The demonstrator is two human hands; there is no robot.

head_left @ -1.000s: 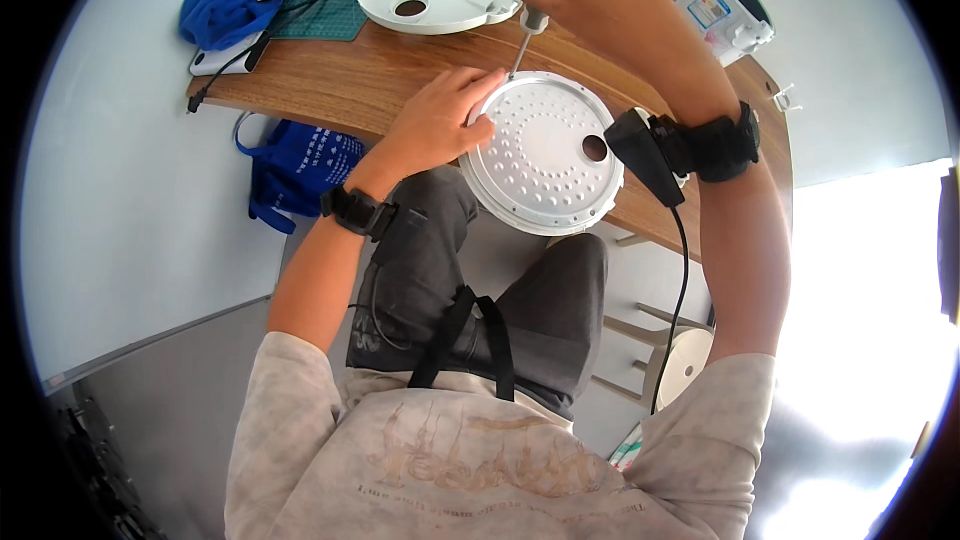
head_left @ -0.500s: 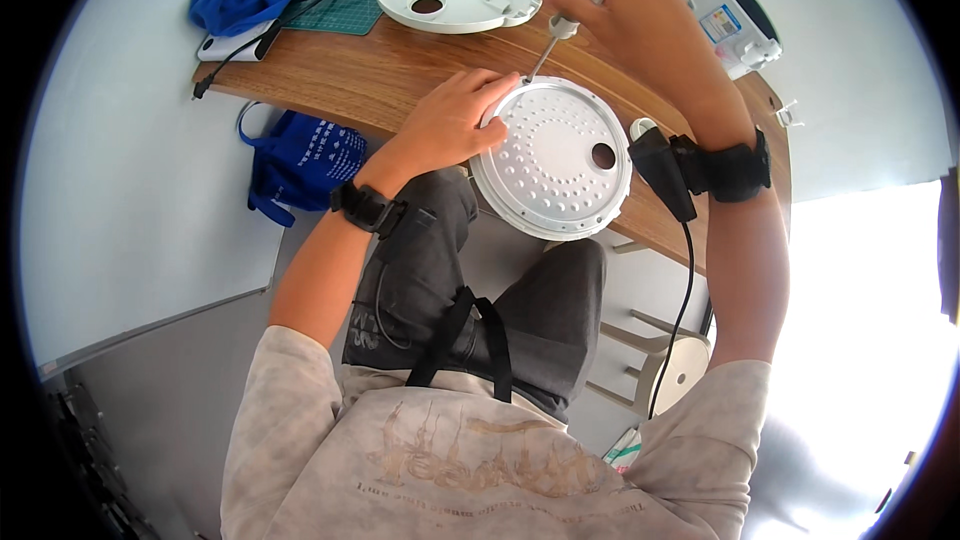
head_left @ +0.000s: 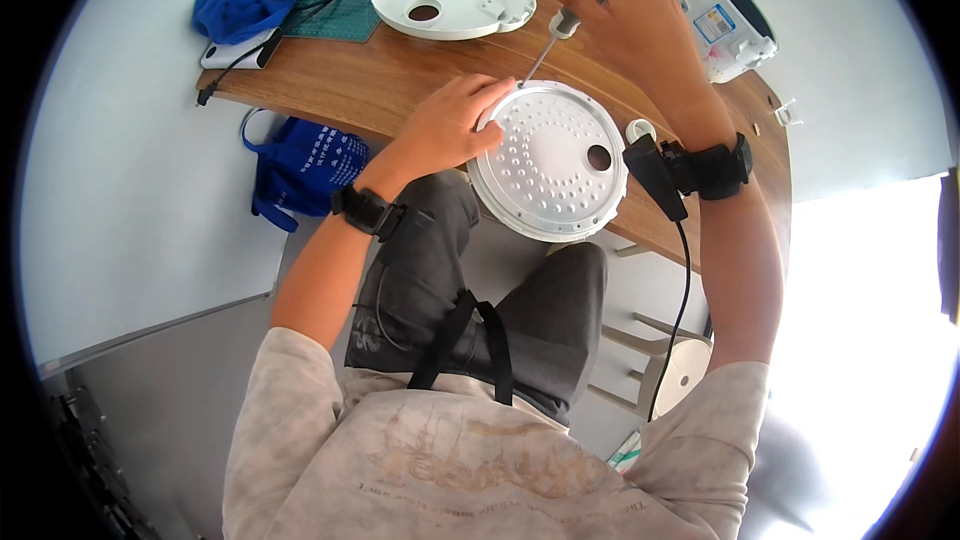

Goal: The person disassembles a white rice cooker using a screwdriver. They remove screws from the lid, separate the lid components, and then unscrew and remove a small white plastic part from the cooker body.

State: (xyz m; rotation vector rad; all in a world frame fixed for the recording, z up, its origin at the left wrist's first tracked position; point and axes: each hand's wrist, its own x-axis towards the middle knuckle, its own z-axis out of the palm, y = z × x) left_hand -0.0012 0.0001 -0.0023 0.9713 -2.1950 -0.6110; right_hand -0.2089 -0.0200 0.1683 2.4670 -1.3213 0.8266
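A round silver lid [head_left: 545,175] with rings of raised dots and one hole leans against the table's near edge above my lap. My left hand [head_left: 450,122] grips its upper left rim, thumb on the dotted face and fingers along the edge. In my right hand [head_left: 640,25] is a screwdriver [head_left: 541,58] with a grey and white handle, slanting down to the left. Its tip meets the lid's top rim close to my left fingertips; any screw there is too small to make out. The thumb of my right hand sticks out beside the handle.
A white round cover [head_left: 460,15] lies farther back on the wooden table [head_left: 320,80]. A white pot-like body [head_left: 728,25] stands at the back right. A blue cloth [head_left: 245,0] and a green cutting mat [head_left: 335,18] lie at the left. A blue bag [head_left: 310,165] hangs below.
My right hand has shifted slightly left, and its thumb has moved on the handle. The screwdriver tip stays at the lid's rim. My left hand keeps its hold.
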